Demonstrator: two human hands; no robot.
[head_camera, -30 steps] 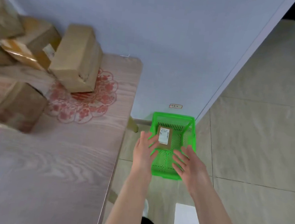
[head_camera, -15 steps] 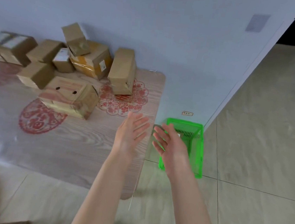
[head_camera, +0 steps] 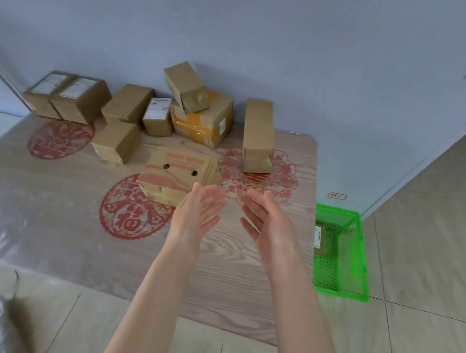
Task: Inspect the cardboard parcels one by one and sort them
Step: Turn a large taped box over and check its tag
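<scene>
Head view only, looking down at a wood-grain worktop (head_camera: pixel 47 213) pushed against a pale wall (head_camera: pixel 271 35). Using the printed carton (head_camera: pixel 179 176) as the anchor here, the one with red print and two round holes, sat roughly mid-worktop. Left hand (head_camera: pixel 197 211) hovering right in front of the printed carton, overlapping its near right corner in the picture, fingers straight and a bit spread, palm turned inward, nothing in it. Right hand (head_camera: pixel 267 223) off to the right of the carton, level with the left hand, palm turned towards it, fingers loosely extended, also holding nothing, small gap between the two. No way of telling about actual contact with the carton.

Behind the carton and to the right: tall parcel (head_camera: pixel 258 135) standing on end. Straight behind: orange-taped parcel (head_camera: pixel 203 123) with a smaller tilted parcel (head_camera: pixel 185 86) perched on top. Behind and left: small labelled parcel (head_camera: pixel 157 115), then a back plain parcel (head_camera: pixel 127 103) and a near plain parcel (head_camera: pixel 115 141). Way off to the back left: twin labelled parcels (head_camera: pixel 81 98) side by side. Poking out from under the carton's near left side: red paper-cut decal (head_camera: pixel 125 216). Far right of the carton, down on the tiled floor (head_camera: pixel 434 257) past the worktop edge: green basket (head_camera: pixel 361 249) with one basket parcel (head_camera: pixel 320 241) lying inside, label up, at the side nearest the carton.
</scene>
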